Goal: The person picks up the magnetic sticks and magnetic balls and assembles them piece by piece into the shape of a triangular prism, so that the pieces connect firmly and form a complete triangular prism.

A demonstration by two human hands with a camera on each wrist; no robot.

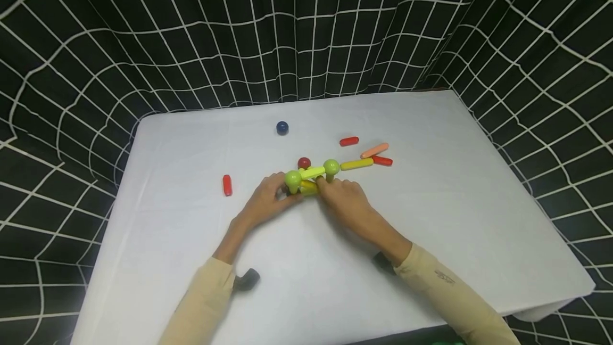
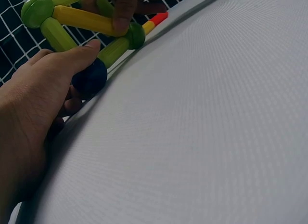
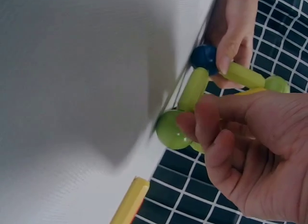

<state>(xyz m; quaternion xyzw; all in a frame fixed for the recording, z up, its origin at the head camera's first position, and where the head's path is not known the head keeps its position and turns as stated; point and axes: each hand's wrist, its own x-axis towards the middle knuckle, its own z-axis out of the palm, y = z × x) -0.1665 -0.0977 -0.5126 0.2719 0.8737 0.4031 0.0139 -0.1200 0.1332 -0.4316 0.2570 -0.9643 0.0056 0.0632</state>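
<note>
A frame of green sticks and balls stands on the table in front of me. My left hand (image 1: 266, 200) grips the blue ball (image 2: 90, 80) at its lower left corner, thumb on top and fingers curled around the far side. A short green stick (image 2: 113, 51) runs from that ball to a green ball (image 3: 173, 129) low on the right. My right hand (image 1: 348, 202) pinches a yellow stick (image 2: 81, 19), which slants down from the upper green ball (image 2: 37, 11). Its lower end lies at the fingertips, close to the low green ball. Another green ball (image 1: 331, 167) tops the frame's right side.
A red ball (image 1: 304, 163) lies just behind the frame, and a dark blue ball (image 1: 282, 128) farther back. Loose yellow (image 1: 356, 164), orange (image 1: 375, 150) and red sticks (image 1: 349, 141) lie to the right. One red stick (image 1: 227, 185) lies left. Dark netted curtains (image 1: 297, 31) surround the white table (image 1: 191, 142).
</note>
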